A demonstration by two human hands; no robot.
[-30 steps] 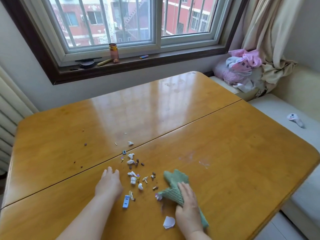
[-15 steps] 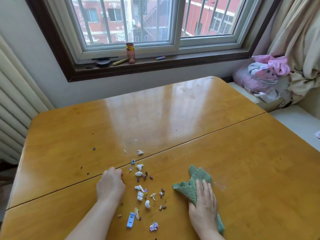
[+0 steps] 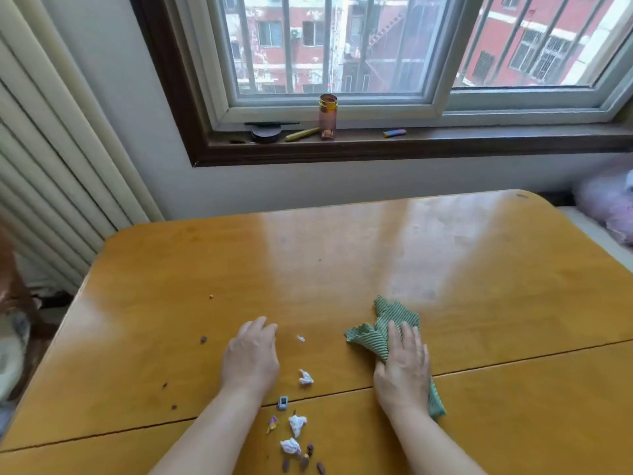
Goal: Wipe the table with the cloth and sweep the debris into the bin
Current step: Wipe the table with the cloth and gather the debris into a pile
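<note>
Green ribbed cloth (image 3: 388, 332) crumpled, elongated, long axis running from tabletop (image 3: 342, 255) near edge toward far edge, mid-tabletop. Right hand (image 3: 402, 368) flat on it, fingers together. Left hand (image 3: 250, 354) loosely curled, empty. Paper scraps (image 3: 297, 425) between forearms.

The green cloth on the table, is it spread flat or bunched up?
Bunched up. The green cloth lies in crumpled folds under the right hand, its corners sticking out unevenly on the table.

A crumpled green ribbed cloth (image 3: 390, 329) lay on a glossy orange-brown wooden table (image 3: 342, 255), partly covered. Small debris (image 3: 296, 425), white paper scraps and dark crumbs, lay scattered left of it.
</note>
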